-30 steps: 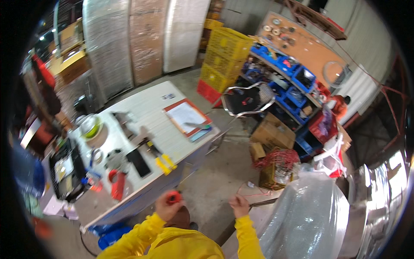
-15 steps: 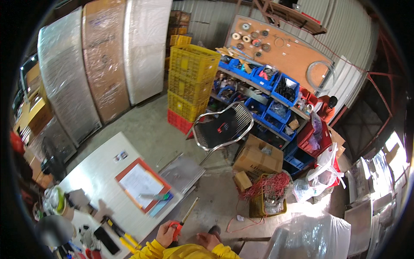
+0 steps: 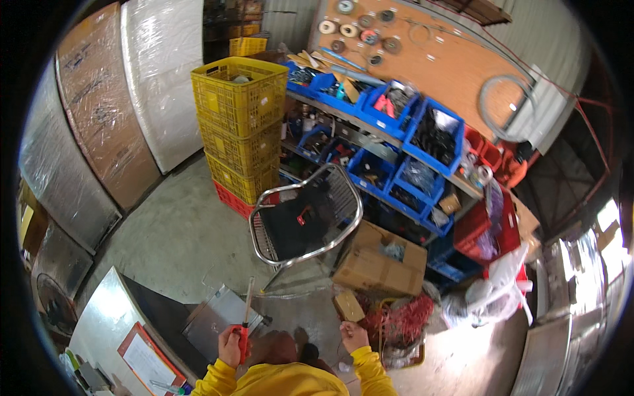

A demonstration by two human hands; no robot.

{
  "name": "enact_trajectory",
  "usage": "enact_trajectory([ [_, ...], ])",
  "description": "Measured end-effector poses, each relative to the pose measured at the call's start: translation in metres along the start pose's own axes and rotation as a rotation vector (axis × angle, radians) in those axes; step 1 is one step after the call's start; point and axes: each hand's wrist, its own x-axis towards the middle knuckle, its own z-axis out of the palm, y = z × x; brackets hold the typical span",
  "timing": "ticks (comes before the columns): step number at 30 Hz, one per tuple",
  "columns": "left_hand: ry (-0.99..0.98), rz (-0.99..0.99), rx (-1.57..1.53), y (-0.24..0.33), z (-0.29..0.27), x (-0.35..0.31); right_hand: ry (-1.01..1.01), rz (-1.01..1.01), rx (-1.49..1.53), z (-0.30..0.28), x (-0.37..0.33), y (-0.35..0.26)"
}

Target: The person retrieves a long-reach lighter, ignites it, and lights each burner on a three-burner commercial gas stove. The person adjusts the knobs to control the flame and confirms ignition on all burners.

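In my left hand (image 3: pixel 230 346) is a red-handled tool (image 3: pixel 245 333) with a long thin shaft, held upright with the tip pointing away from me. The fingers wrap round its handle; the tool's exact kind is unclear. My right hand (image 3: pixel 354 335) is held in front of me on the right, fingers curled together. Whether anything small sits in them is hidden. Beyond that hand, a small brown carton (image 3: pixel 349 306) lies beside a tangle of red string (image 3: pixel 409 318). A metal chair (image 3: pixel 304 221) with a black item on its seat stands ahead.
A white desk (image 3: pixel 99 317) with a clipboard (image 3: pixel 146 360) is at the left. Stacked yellow crates (image 3: pixel 241 99) stand beyond the chair, next to shelves of blue bins (image 3: pixel 432 135). A large cardboard box (image 3: pixel 380 259) sits on the floor (image 3: pixel 178 224). Another person (image 3: pixel 514 165) is at the far right.
My view has moved forward and turned right, with the desk sliding to the lower left. The tool now points more upright. My right hand has moved out to the right, away from the left.
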Motion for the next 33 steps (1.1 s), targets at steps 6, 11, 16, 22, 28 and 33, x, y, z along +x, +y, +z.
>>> enact_trajectory([
  [6,0.316,0.061,-0.079,0.021,0.02,0.113,-0.217,-0.099,-0.274,-0.019,0.24,-0.046],
  [11,0.462,0.242,-0.234,0.067,0.046,0.188,-0.33,-0.392,-0.159,0.018,0.39,-0.132],
  [16,0.687,0.322,-0.223,0.1,0.061,0.246,-0.304,-0.516,-0.174,0.026,0.586,-0.226],
  [22,0.921,0.211,-0.399,0.14,0.118,0.287,0.399,-0.803,-0.038,0.02,0.927,-0.369],
  [28,0.852,-0.007,-0.352,0.162,0.209,0.355,0.216,-0.421,-0.511,0.036,1.14,-0.46],
  [33,0.918,0.017,-0.312,0.171,0.235,0.386,-0.238,-0.167,-0.647,0.055,1.237,-0.456],
])
